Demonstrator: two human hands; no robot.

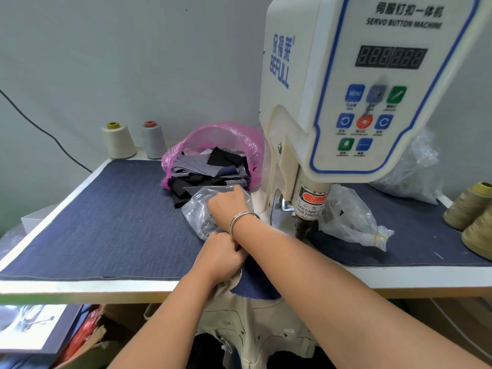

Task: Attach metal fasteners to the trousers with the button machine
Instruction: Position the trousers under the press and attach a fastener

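Nearest, trousers (255,326): beige cloth hanging below the table edge, its upper part drawn up onto the table under the left hand; not yet at the machine's die.
Left hand (222,255): fingers curled tight, gripping a bunch of the beige cloth at the table's front edge.
Right hand (227,206): wearing a silver bangle (243,218), it reaches across over the left hand into a clear plastic bag (203,211); the fingertips are hidden in the plastic, so whether they pinch a fastener I cannot tell.
Button machine (346,102): cream head with blue-edged panel, its punch (302,227) just right of the right forearm and bearing a finger warning.
Risk: the crossed arms lie close to the punch; a stray trigger could catch skin or cloth. A fumbled fastener could drop into the scraps.
Table (106,225): covered in dark blue denim, white border.
Further back: a pink bag (213,139) of fabric scraps, another clear bag (351,219) right of the punch, two thread cones (133,139) by the pale wall, khaki cones (471,209) at right.
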